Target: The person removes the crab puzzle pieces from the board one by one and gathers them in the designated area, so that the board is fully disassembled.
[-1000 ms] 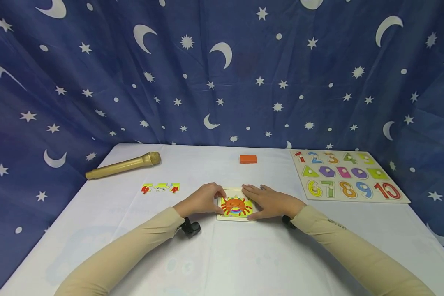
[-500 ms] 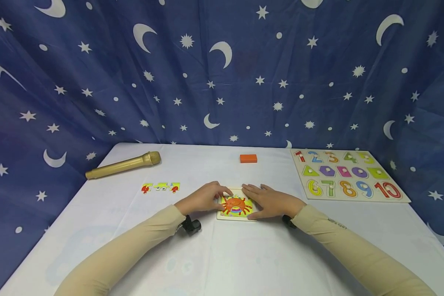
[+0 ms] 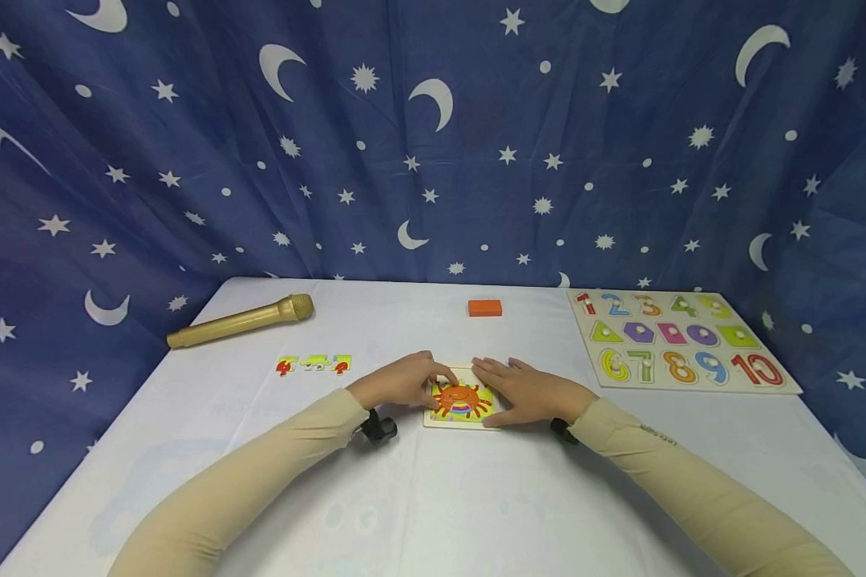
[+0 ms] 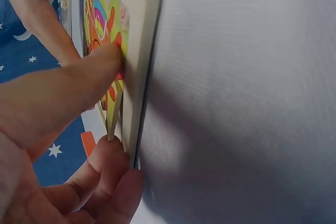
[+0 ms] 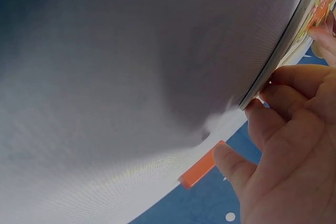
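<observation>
Crab puzzle (image 3: 463, 401) lies between left hand (image 3: 400, 380) and right hand (image 3: 532, 393), lower center.
Microphone (image 3: 241, 321), loose pieces (image 3: 317, 361) sit left; block (image 3: 485, 308), center; number board (image 3: 655, 347), right.

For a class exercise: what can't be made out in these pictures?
Crab puzzle, most of right edge, head view: behind right grip.
Part of the crab picture, left wrist: behind left grip.
Much of the puzzle, right wrist: cut off by the frame.
Sleeve lettering, head view: too small.
</observation>
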### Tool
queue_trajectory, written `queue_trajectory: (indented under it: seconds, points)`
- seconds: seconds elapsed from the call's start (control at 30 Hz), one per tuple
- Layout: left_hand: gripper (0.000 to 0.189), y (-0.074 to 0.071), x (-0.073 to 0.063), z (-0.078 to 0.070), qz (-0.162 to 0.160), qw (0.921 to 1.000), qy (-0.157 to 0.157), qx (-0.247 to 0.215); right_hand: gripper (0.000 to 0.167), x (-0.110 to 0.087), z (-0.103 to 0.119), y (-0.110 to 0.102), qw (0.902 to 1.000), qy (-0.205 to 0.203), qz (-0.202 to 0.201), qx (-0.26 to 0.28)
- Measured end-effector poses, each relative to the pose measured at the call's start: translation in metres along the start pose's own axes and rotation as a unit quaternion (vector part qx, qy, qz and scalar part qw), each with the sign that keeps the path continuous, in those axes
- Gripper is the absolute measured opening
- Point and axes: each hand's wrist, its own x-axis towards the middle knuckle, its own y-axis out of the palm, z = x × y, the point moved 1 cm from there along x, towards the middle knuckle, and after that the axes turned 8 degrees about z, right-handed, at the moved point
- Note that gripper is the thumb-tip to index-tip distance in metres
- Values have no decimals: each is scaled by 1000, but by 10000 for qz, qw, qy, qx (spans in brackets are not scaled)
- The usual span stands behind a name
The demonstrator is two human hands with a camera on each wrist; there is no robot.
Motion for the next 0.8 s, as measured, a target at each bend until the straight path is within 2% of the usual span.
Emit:
queue_trajectory:
  seconds: [0.3,0.5,0.67,0.8]
  points:
    - [42,1,-1,0,-94,10000,-17,-8,92,0,1,-1,10000,-11,-16,43]
    - [40,2,-4,4,-367,9982,58,-467,92,0,1,0,10000,38,-38,1]
    - [30,3,-5,6,-643,9938,-28,-911,92,0,1,0,10000,54,-33,-7]
    - [25,5,-6,8,-816,9916,-54,-999,92,0,1,0,10000,58,-24,-5]
